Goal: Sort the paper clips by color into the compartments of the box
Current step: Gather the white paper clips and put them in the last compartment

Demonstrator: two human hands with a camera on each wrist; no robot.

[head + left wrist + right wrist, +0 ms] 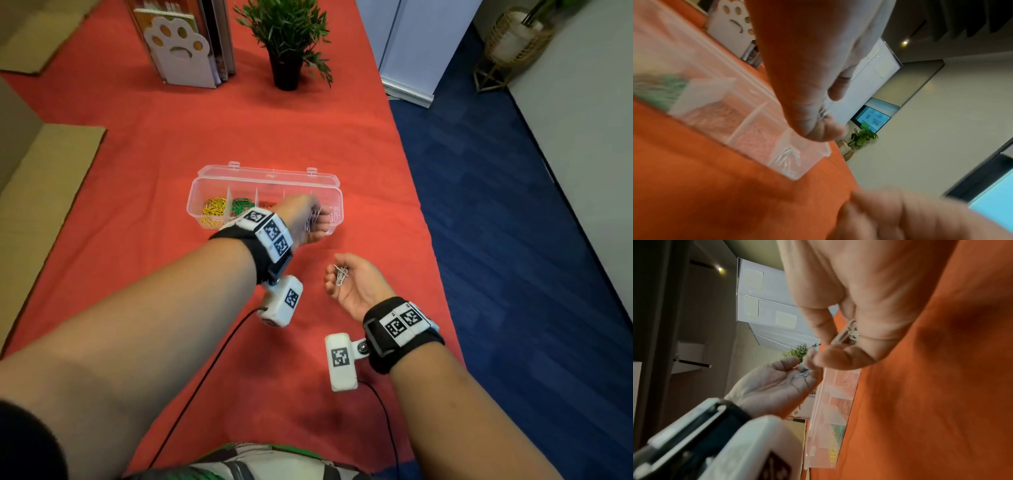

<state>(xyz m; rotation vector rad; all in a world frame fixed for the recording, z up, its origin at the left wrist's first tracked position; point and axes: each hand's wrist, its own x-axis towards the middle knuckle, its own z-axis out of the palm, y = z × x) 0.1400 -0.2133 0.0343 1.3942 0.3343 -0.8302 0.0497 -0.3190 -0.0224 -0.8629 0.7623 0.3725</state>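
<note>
No words, numbers or brand names can be read anywhere. The wristbands (pixel 274 233) and camera units (pixel 340 358) carry only black-and-white square marker patterns.

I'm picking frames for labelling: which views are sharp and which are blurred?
Head view: sharp, evenly lit; the box and the clips in the right hand read clearly. Left wrist view: motion-blurred, the box's contents smeared, the left hand soft. Right wrist view: blurred too, with a dark shadow on the cloth.

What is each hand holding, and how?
Left hand pinches silver clips in its fingertips over the box; right hand cups silver clips against curled fingers.
</note>
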